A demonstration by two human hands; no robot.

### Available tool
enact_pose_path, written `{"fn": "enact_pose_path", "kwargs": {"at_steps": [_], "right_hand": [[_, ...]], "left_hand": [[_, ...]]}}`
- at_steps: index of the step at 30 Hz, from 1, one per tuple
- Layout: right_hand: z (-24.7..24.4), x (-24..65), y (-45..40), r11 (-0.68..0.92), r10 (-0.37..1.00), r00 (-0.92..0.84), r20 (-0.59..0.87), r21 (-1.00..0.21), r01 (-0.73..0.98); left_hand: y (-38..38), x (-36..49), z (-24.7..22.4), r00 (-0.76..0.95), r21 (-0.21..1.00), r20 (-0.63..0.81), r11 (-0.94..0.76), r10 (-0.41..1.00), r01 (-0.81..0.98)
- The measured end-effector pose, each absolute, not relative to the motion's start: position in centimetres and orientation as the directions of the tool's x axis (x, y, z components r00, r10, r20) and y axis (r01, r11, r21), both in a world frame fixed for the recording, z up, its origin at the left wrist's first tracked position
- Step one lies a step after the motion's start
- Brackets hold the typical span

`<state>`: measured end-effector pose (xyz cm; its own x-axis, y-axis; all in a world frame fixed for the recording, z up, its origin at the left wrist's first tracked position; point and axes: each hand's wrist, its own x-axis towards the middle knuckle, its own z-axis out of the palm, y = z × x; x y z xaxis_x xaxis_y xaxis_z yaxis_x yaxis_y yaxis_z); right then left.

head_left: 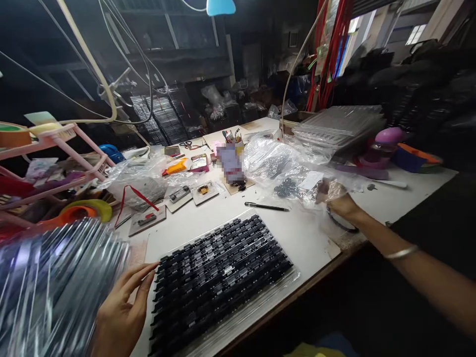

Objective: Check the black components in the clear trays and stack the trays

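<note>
A clear plastic tray filled with rows of small black plastic parts lies near the front of the white table. My left hand has thumb and fingertips pinched together at the tray's left edge. Farther right, my right hand reaches into or against a clear plastic bag. Dark small pieces and a white paper label show through the bag. Plastic and blur cover the right fingers, so their grip is unclear. A black pen lies between the tray and the bag.
Stacked clear trays stand at the left, and more trays at the back right. A pink rack holds tape rolls. Small metal blocks and another plastic bag lie behind the tray. The table's front edge runs diagonally.
</note>
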<state>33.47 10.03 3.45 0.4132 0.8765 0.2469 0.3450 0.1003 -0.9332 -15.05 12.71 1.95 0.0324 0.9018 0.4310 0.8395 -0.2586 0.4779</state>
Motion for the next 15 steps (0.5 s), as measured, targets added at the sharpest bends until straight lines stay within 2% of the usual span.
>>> {"fn": "enact_pose_path", "kwargs": {"at_steps": [4, 5, 7, 9, 12, 13, 15], "right_hand": [[2.7, 33.6, 5.4, 0.017, 0.889, 0.456, 0.041, -0.998, 0.055], [2.6, 33.2, 4.0, 0.015, 0.899, 0.437, -0.030, -0.995, -0.098], [2.7, 31.5, 2.2, 0.028, 0.927, 0.364, -0.088, -0.953, -0.301], [2.8, 29.0, 2.1, -0.003, 0.967, 0.235, -0.098, -0.927, -0.375], [2.3, 25.6, 5.0, -0.101, 0.994, 0.014, -0.107, -0.968, -0.230], [1.9, 25.0, 6.5, -0.086, 0.996, -0.007, -0.086, -0.990, -0.114], [0.7, 24.5, 9.3, 0.015, 0.998, 0.064, 0.027, -0.982, 0.187]], "left_hand": [[13.2, -16.1, 0.4, -0.045, 0.530, 0.407, -0.196, 0.912, 0.825], [13.4, -16.5, 0.0, -0.068, 0.555, 0.389, -0.175, 0.919, 0.813], [13.7, -17.1, -0.8, -0.116, 0.618, 0.337, -0.126, 0.934, 0.776], [13.8, -17.5, -1.3, -0.160, 0.675, 0.277, -0.074, 0.947, 0.734], [13.4, -17.5, -1.4, -0.206, 0.732, 0.216, -0.018, 0.954, 0.681], [13.2, -17.3, -1.3, -0.223, 0.747, 0.205, -0.006, 0.953, 0.665], [12.7, -17.2, -1.2, -0.265, 0.767, 0.193, 0.023, 0.945, 0.641]]}}
